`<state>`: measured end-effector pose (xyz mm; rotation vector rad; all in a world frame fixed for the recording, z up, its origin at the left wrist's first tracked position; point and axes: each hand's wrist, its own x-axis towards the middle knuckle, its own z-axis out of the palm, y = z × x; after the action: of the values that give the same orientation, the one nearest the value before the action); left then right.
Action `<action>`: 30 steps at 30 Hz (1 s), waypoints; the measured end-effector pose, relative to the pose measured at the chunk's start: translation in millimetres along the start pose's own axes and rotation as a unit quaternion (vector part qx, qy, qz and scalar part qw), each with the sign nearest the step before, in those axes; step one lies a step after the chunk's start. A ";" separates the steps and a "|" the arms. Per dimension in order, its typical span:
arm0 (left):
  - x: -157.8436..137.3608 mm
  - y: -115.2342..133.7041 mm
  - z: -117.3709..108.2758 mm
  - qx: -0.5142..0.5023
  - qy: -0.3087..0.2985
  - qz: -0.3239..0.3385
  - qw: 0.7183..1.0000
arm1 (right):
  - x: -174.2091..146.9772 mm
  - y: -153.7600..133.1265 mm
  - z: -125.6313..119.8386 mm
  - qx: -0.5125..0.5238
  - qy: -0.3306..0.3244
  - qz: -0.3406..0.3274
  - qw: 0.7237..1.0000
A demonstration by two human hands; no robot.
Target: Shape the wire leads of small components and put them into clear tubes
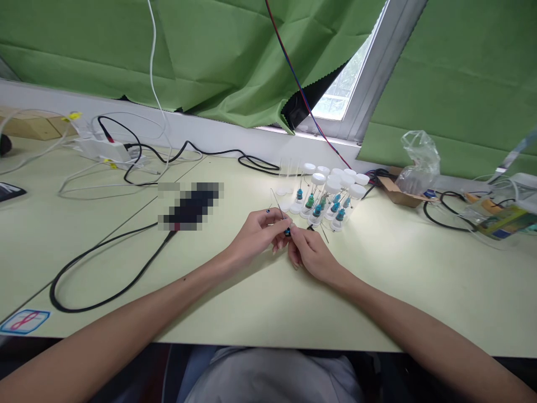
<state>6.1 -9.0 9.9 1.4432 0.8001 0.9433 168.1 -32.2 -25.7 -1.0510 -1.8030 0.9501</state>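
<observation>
My left hand point(264, 226) is closed in a pinch on a small dark-blue piece point(287, 231) with thin wire-like leads rising from it. The fingertips of my right hand point(312, 252) are pressed together at the same piece, meeting the left fingertips. The fingers partly hide it, so its exact kind is unclear. Just beyond my hands stands a group of clear tubes with white caps point(333, 184), several holding blue or green pieces with thin leads. A thin dark rod point(324, 233) lies on the table beside my right hand.
Uncapped clear tubes point(289, 169) stand behind my left hand. A black cable point(121, 292) loops across the table point(235, 302) at left, near a blurred dark object point(191, 207). A white power strip point(103, 150) sits at back left; a cardboard box point(400, 193) with a plastic bag point(419, 162) is at right.
</observation>
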 end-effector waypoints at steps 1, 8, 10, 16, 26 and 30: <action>0.0 0.0 0.0 0.001 0.000 0.000 1.000 | 0.0 0.4 0.0 0.000 0.000 0.000 1.000; 0.0 0.0 -0.3 0.004 -0.003 0.003 1.000 | -0.3 1.1 0.2 0.000 0.004 0.003 1.000; -0.2 0.1 -0.1 0.001 -0.001 0.005 1.000 | -0.4 0.3 0.3 0.004 0.004 0.003 1.000; -0.5 -0.5 1.7 -0.004 0.012 0.010 1.000 | -0.5 -1.4 0.7 0.020 0.013 0.005 1.000; -1.3 0.0 2.3 -0.027 0.046 0.012 0.999 | -0.3 -1.2 1.0 0.107 0.028 0.017 0.994; -0.9 -0.8 2.3 -0.026 0.037 0.010 0.999 | -0.1 2.5 0.7 0.095 0.035 0.006 0.995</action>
<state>7.8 -10.7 9.1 1.3802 0.8100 1.0315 168.2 -31.5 -28.2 -0.9654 -1.6156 1.0562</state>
